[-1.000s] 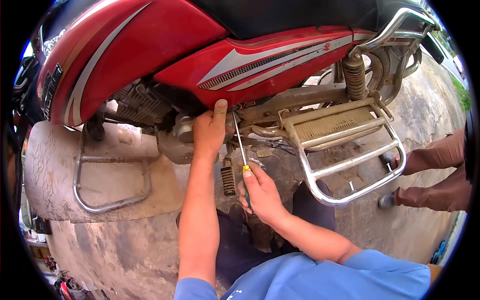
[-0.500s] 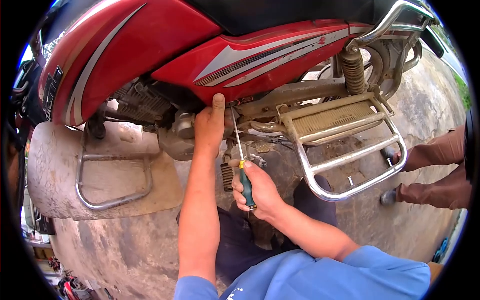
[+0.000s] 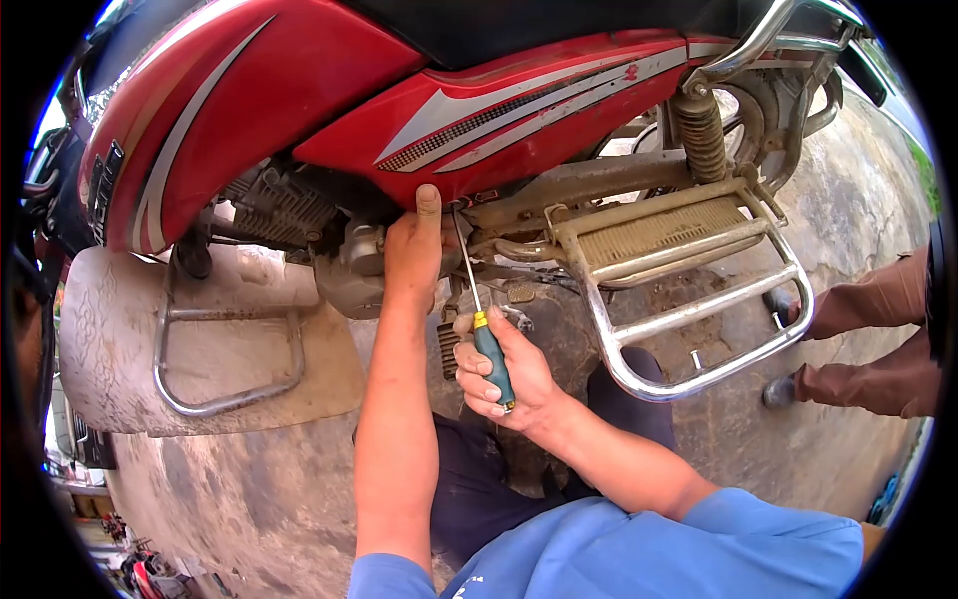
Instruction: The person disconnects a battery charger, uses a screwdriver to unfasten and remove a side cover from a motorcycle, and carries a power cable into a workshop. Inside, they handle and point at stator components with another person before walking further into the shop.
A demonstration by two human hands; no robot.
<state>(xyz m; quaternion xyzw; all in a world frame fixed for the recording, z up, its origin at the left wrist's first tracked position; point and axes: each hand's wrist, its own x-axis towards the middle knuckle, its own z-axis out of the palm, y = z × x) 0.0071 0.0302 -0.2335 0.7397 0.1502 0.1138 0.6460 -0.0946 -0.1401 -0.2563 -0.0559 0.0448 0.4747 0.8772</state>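
Note:
My right hand [image 3: 521, 371] is wrapped round the green and yellow handle of a screwdriver [image 3: 471, 265]. The long shaft points up to the lower edge of a red motorcycle side panel [image 3: 344, 135], where its tip is hard to make out. Beside that tip, my left hand [image 3: 413, 250] grips the panel's lower edge. Its thumb lies against the front, while the other fingers are tucked out of sight. Just below my left hand is the dusty engine casing [image 3: 344, 285]. A rubber-covered pedal [image 3: 448, 349] hangs near the screwdriver handle.
A chrome side rack [image 3: 689, 324] juts out to the right, below the rear shock absorber [image 3: 701, 135]. At the left, a metal guard bar [image 3: 225, 407] stands before a tan sheet [image 3: 110, 349]. A person in brown trousers [image 3: 868, 384] stands at the right on the concrete floor.
The motorcycle has shifted slightly left in view. Fingers of my right hand sit a little differently on the screwdriver handle. My left hand keeps its place at the panel.

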